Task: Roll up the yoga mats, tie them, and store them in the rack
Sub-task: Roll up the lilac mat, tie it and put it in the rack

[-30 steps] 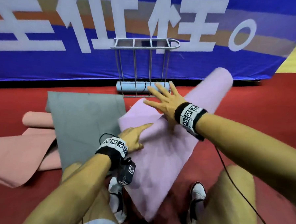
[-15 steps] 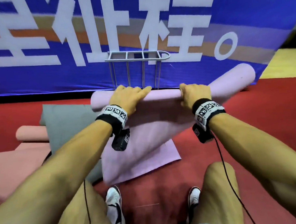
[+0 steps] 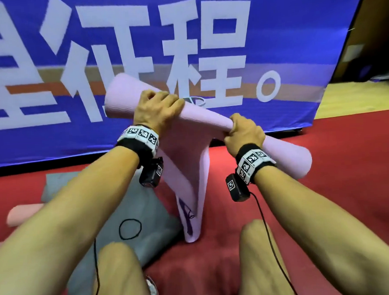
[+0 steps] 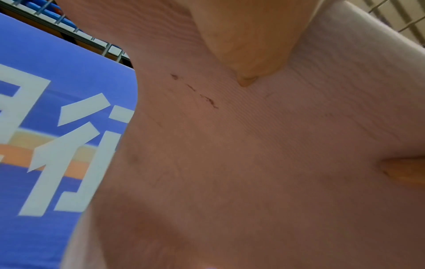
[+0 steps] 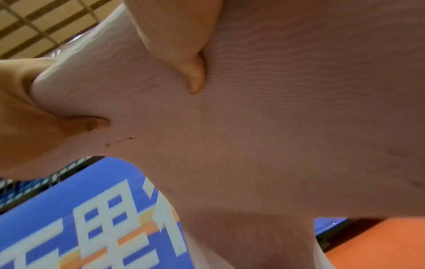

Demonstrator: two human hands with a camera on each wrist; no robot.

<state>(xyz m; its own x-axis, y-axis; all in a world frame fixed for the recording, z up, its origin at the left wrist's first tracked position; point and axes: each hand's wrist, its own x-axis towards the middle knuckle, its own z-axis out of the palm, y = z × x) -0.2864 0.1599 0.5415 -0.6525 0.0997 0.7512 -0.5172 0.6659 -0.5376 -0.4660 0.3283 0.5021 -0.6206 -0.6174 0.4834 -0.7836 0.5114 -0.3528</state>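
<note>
Both hands hold a lilac yoga mat (image 3: 201,117) off the floor, rolled and tilted, high at the left end. My left hand (image 3: 158,111) grips the roll near its upper left end; my right hand (image 3: 242,133) grips it lower right. A loose tail of the mat (image 3: 192,206) hangs down to the red floor. Both wrist views fill with the ribbed lilac mat (image 4: 230,163) (image 5: 253,145) and curled fingertips (image 4: 248,54) (image 5: 193,76). A black loop tie (image 3: 129,229) lies on a flat grey mat (image 3: 147,213). Only a sliver of the metal rack (image 3: 195,100) shows behind the roll.
A pink rolled mat (image 3: 23,215) lies at the left on the red floor (image 3: 325,163). A big blue banner (image 3: 206,45) with white characters stands close ahead. My knees (image 3: 119,275) are at the bottom of the head view. Yellow floor (image 3: 355,98) shows at the far right.
The lilac mat went from lying half unrolled under my flat hands to being gripped as a roll, then lifted and tilted up on the left; its tail now hangs.
</note>
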